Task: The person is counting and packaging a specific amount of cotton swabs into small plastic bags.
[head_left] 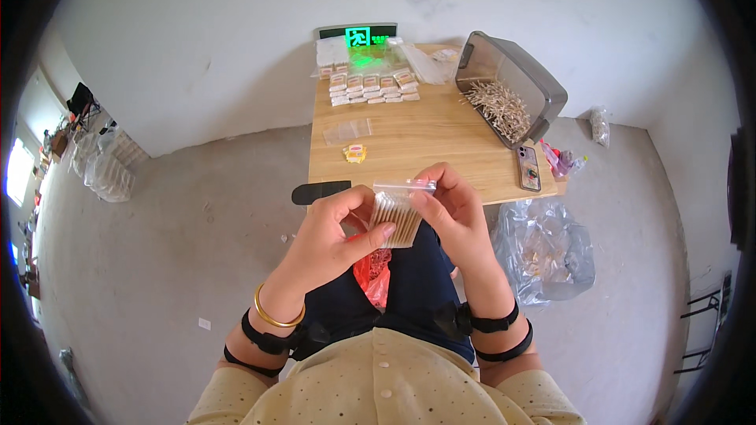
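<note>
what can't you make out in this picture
All in the head view:
Left hand: most fingertips, hidden behind the swab bag.
Red bag: its upper end, covered by the left hand and swab bag.
Yellow cards: their print, too small.
Clear floor bag: its contents, blurred by crinkled plastic.

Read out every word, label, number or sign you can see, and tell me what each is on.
Lit green sign: running-figure symbol; lettering beside it too blurred to read.
Small stacked packs: labels too small to read.
Yellow-and-white cards on the table: print too small to read.
Held clear bag: no readable print.
</note>
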The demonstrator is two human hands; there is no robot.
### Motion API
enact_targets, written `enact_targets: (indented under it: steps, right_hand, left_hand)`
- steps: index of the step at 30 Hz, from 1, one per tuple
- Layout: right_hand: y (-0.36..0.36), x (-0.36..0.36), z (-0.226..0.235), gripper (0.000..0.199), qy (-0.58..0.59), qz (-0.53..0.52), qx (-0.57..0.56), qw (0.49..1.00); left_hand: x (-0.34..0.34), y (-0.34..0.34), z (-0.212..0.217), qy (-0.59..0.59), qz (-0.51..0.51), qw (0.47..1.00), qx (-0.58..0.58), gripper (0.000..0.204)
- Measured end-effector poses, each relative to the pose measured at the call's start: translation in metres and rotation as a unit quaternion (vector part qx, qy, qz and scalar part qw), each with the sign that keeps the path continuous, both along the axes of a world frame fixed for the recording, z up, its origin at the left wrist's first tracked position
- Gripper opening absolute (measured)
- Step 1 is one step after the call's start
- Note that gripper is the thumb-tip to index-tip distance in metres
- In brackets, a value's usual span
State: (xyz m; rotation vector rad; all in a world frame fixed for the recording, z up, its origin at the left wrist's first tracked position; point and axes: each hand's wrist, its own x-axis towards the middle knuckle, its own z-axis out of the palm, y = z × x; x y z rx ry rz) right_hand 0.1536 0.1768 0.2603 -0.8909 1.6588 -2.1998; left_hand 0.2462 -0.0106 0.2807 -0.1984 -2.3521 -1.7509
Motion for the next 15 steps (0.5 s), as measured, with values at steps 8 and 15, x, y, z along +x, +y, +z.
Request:
enact_targets:
  steps: [8,15]
  right_hand:
    - [-0.0024,0.0051,0.005,0.026,0.082,-0.021,0.008,0.996]
    - [-0.0011,0.0036,0.0055,0.026,0.0,0.028,-0.03,0.999]
  left_hand:
    - [0.0015,-0.0012,-0.0012,-0.023,-0.006,0.992,0.122,0.022]
    - [0.004,-0.0067,0.0033,-0.072,-0.076,0.963,0.248,0.022]
